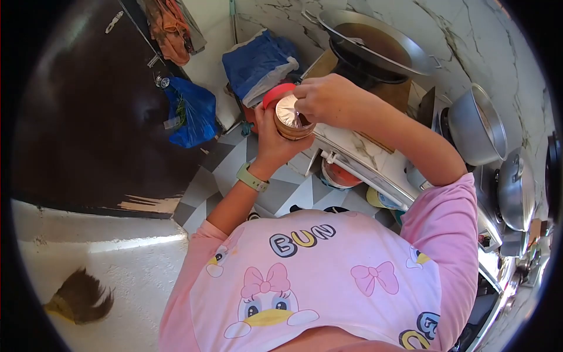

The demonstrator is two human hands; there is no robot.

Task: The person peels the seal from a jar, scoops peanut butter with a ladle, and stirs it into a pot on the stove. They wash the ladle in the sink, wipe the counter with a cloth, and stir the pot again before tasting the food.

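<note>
Left hand (274, 141) gripped foil-sealed jar (291, 120) plus red lid (275, 94) — right hand (324, 100) pinched foil seal (287, 109), just below wok (375, 44).

Domestic kitchen. Beyond the right hand (328, 100), a wide wok (375, 41) sits on a dark burner against a marble-pattern wall (469, 35). Right of that hand, steel pots (475, 126) stand along a counter (352, 146) whose edge runs just under it. Below the left hand (275, 141) lie grey patterned floor tiles (234, 164). Further left, a blue bag (190, 111) hangs at a dark door (88, 105). A broom (79, 302) lies well apart.
</note>
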